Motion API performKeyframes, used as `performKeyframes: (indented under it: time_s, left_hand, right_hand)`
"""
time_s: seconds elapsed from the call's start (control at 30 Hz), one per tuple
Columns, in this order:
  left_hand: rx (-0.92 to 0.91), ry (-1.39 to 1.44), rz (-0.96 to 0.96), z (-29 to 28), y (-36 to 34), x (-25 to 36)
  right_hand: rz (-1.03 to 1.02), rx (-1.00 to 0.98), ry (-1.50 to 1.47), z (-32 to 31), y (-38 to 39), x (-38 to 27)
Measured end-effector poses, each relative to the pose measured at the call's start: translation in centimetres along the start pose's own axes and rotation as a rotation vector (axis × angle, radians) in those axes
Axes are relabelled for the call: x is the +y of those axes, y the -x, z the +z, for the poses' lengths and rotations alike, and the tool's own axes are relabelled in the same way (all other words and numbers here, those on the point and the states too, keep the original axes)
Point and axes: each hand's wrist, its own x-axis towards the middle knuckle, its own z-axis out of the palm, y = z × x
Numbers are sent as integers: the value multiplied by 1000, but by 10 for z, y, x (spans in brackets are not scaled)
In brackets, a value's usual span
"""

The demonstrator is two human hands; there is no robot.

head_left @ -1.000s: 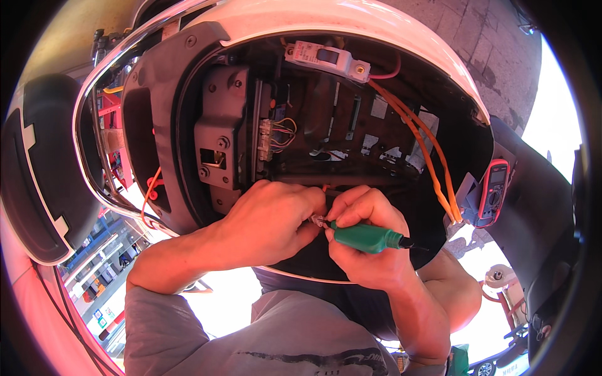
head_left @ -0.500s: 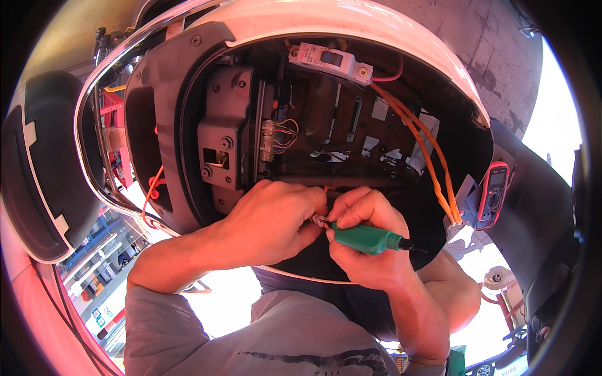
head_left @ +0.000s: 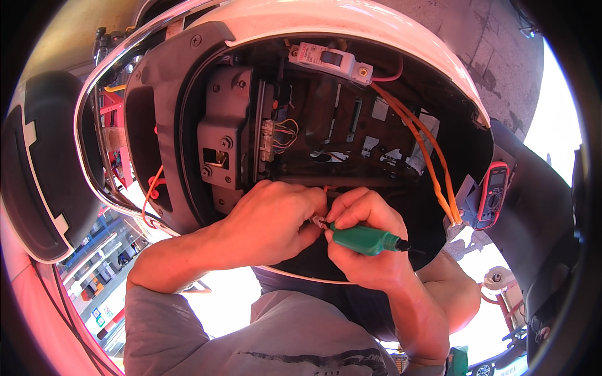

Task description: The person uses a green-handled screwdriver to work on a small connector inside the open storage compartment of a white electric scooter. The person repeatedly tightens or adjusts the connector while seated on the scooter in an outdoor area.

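Note:
My left hand pinches a small pale, clear-looking connector between thumb and fingertips, low in the open vehicle compartment. Close against it on the right, my right hand is closed around a green tool with a tapered body and a black rear end. The tool's thin dark tip points left and meets the connector; how deep it goes in is hidden by my fingers. A short bit of orange-red wire shows just above my left fingertips.
A white circuit breaker sits at the compartment's far edge, with orange cables running right from it. Thin wires leave a pale terminal block beside a metal latch bracket. A red-edged multimeter rests at the right.
The green tool and my right fingers have shifted very slightly left toward the connector. My left hand stays in place.

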Motion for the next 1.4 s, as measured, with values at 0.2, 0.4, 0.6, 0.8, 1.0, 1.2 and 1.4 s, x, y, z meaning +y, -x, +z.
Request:
performKeyframes:
  time_s: [0.2,0.4,0.6,0.8,1.0,1.2,1.4]
  left_hand:
    - [-20,6,-12,-1,0,2]
    - [-19,14,-13,0,0,3]
    - [-11,13,-7,0,-1,2]
    - [-16,-13,-5,0,1,1]
    - [-14,-21,-6,0,1,1]
    - [4,-21,1,2,0,0]
    - [31,-72,6,4,0,-2]
  right_hand:
    - [-26,-10,39,0,-1,-1]
    - [4,9,-1,-1,-1,-1]
    - [46,12,-22,0,0,-1]
    - [-65,-7,91,-1,-3,-2]
    - [-57,4,93,0,-3,-5]
    - [53,71,2,4,2,-1]
    - [-26,32,193,4,-2,-13]
